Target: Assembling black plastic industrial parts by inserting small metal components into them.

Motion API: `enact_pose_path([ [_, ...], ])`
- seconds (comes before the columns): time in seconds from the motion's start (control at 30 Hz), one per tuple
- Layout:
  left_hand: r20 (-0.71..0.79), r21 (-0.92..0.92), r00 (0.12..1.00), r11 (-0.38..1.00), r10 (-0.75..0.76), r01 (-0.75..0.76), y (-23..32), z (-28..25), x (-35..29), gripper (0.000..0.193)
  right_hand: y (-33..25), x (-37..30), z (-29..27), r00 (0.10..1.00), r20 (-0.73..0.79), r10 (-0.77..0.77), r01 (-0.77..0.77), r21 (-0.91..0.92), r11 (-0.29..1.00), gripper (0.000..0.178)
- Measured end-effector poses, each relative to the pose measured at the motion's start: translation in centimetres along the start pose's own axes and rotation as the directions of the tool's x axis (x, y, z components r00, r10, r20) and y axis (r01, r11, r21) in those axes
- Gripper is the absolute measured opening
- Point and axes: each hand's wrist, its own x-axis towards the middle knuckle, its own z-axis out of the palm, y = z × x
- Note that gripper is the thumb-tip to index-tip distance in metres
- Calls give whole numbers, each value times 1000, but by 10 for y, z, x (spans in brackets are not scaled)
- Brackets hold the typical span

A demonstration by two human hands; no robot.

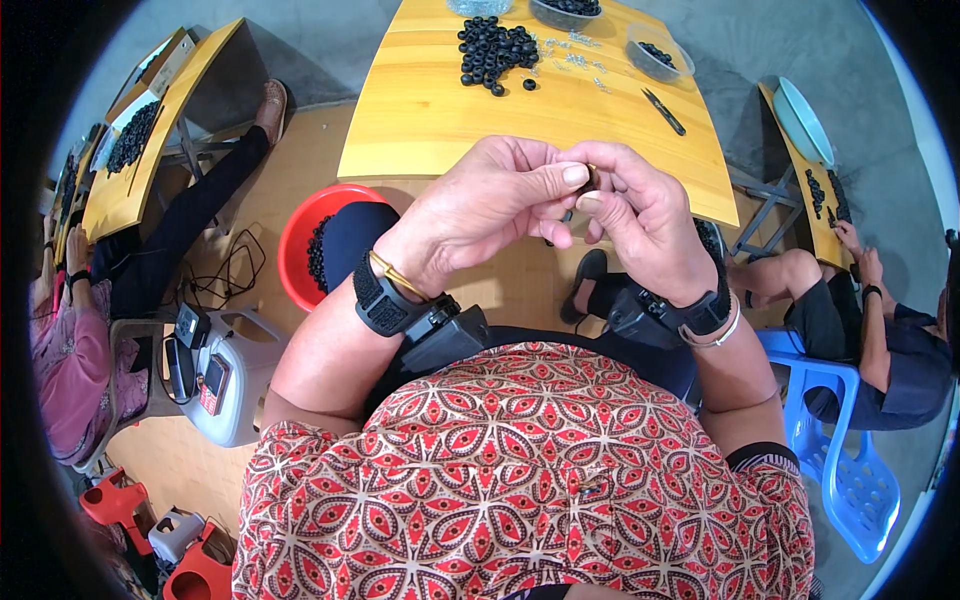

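Dark, small piece [592, 181] sits at your fingertips, thumbs against fingers, pinched by left hand [480, 205] and right hand [648, 218] together; its far side is hidden. Beyond: yellow wooden table [420, 115], black rounded pieces [492, 50] heaped, dark slim tool [663, 112]. Red basin [294, 245] stands lower left; co-workers sit at both sides.

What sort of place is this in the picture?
Probably a small hand-assembly workshop: small black parts are heaped on the yellow table, a red basin holds more dark pieces, and co-workers sit at side tables.
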Motion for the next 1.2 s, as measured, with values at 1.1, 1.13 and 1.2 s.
enact_pose_path([
  [1.1, 167, -160, 985, 985, -30, 57, 7, -11, -2, 24, -3, 10, -8, 988, 78, -136, 153, -296, 943, 25],
  [1.13, 164, -149, 986, 987, -25, 50, 7, -11, -2, 24, -3, 10, -8, 986, 76, -147, 163, -287, 944, 24],
  [1.2, 153, -138, 988, 989, -27, 48, 8, -10, -2, 23, -2, 11, -7, 983, 70, -171, 183, -270, 945, 24],
])
